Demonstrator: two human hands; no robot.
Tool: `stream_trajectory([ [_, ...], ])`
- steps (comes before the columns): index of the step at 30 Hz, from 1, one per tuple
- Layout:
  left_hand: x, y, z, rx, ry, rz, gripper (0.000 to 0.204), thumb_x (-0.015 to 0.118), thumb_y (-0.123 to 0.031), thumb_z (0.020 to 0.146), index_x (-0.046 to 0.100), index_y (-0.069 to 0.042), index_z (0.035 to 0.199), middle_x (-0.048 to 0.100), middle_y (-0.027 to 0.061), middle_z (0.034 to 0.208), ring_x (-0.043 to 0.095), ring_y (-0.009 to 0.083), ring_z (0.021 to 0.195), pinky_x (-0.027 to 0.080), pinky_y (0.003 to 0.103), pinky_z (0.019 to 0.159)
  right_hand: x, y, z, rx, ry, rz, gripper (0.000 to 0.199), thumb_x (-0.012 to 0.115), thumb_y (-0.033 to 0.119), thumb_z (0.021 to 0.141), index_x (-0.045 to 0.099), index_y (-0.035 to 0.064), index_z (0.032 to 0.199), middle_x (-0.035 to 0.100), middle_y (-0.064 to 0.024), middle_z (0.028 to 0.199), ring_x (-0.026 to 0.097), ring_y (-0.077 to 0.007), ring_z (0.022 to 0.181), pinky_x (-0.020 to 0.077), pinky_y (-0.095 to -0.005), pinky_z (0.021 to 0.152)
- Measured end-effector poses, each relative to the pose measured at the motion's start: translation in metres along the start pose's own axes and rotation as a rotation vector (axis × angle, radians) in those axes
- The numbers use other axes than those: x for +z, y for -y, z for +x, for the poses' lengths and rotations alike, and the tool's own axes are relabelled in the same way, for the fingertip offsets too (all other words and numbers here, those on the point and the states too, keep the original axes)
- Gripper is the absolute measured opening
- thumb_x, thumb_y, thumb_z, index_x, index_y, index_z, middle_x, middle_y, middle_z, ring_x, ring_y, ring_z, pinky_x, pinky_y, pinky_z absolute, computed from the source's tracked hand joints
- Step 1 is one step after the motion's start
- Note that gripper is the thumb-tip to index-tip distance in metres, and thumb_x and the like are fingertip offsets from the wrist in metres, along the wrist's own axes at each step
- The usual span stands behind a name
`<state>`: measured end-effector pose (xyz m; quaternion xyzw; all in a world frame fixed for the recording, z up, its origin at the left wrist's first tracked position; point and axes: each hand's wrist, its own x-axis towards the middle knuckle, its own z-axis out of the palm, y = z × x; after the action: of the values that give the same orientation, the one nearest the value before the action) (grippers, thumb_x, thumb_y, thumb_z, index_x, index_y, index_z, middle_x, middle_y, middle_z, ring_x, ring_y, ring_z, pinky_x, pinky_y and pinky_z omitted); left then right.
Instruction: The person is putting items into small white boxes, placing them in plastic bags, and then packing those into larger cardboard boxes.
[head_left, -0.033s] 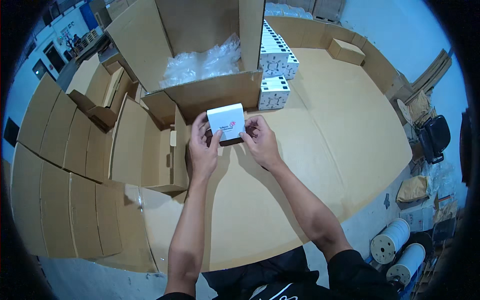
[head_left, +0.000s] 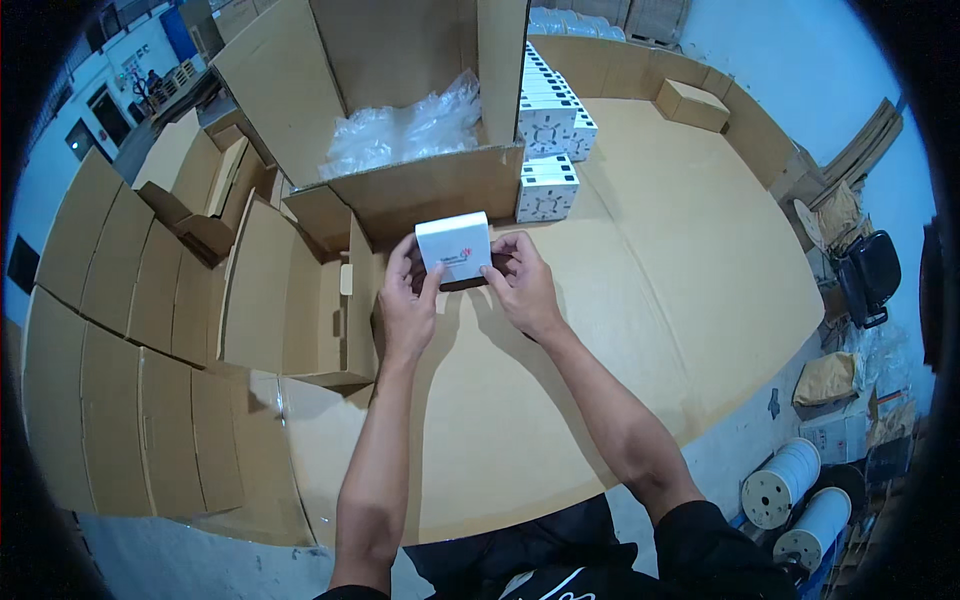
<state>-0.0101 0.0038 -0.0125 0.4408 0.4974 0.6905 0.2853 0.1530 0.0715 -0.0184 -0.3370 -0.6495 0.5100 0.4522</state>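
White box [head_left: 454, 248] unmoved between both hands' fingers [head_left: 428, 283]

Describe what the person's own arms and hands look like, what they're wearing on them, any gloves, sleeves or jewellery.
Both forearms are bare, entering from the lower edge. The left hand and right hand wear no gloves, and no rings, watch or wristband are visible. Short black sleeves end near the elbows, part of a black top with a white mark on the chest.

Smooth white card box [head_left: 455, 247] over matt brown cardboard sheeting [head_left: 640, 300]
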Motion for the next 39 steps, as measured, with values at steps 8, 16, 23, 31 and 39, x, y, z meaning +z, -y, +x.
stream_trajectory([
  [8,-0.002,0.000,-0.002,-0.051,0.074,0.273,0.043,0.063,0.000,0.096,0.052,-0.001,0.138,0.069,0.0164,0.123,0.066,0.0217,0.116,0.053,0.035,0.099,-0.015,0.017,0.001,-0.028,0.037,-0.283,0.032,0.066,-0.005,0.091,0.047,-0.0018,0.117,0.067,-0.0194,0.110,0.069,-0.0266,0.109,0.0547,-0.0378,0.095],
  [16,0.007,-0.020,-0.006,-0.148,0.106,0.404,0.049,0.066,-0.004,0.095,0.049,-0.002,0.141,0.066,0.0184,0.127,0.064,0.0244,0.120,0.051,0.037,0.103,-0.020,0.006,0.003,-0.123,0.036,-0.296,0.037,0.062,-0.008,0.086,0.049,0.0002,0.120,0.068,-0.0230,0.109,0.071,-0.0360,0.105,0.0559,-0.0428,0.092],
  [23,0.009,-0.060,-0.009,0.434,-0.137,0.636,0.026,0.066,-0.008,0.094,0.061,0.000,0.118,0.063,0.0146,0.109,0.062,0.0273,0.101,0.050,0.039,0.091,-0.027,-0.020,0.008,-0.087,-0.111,-0.026,0.047,0.047,-0.015,0.085,0.045,-0.0013,0.130,0.061,-0.0212,0.124,0.068,-0.0292,0.112,0.0586,-0.0371,0.092],
  [31,0.046,-0.116,0.134,0.312,-0.018,0.728,0.015,0.070,-0.007,0.091,0.070,0.001,0.103,0.073,0.0158,0.096,0.070,0.0242,0.084,0.055,0.036,0.078,-0.024,-0.017,0.006,0.001,-0.171,0.040,0.036,0.050,-0.011,0.089,0.049,-0.0028,0.123,0.065,-0.0165,0.112,0.071,-0.0235,0.103,0.0604,-0.0339,0.085],
  [39,0.030,-0.055,0.279,0.209,0.477,1.244,0.058,0.091,-0.035,0.072,0.073,0.002,0.113,0.075,0.0205,0.107,0.071,0.0363,0.102,0.056,0.044,0.093,-0.017,-0.011,0.001,0.027,-0.197,0.042,0.026,0.052,-0.008,0.090,0.054,-0.0029,0.115,0.068,-0.0144,0.103,0.072,-0.0189,0.092,0.0609,-0.0309,0.079],
])
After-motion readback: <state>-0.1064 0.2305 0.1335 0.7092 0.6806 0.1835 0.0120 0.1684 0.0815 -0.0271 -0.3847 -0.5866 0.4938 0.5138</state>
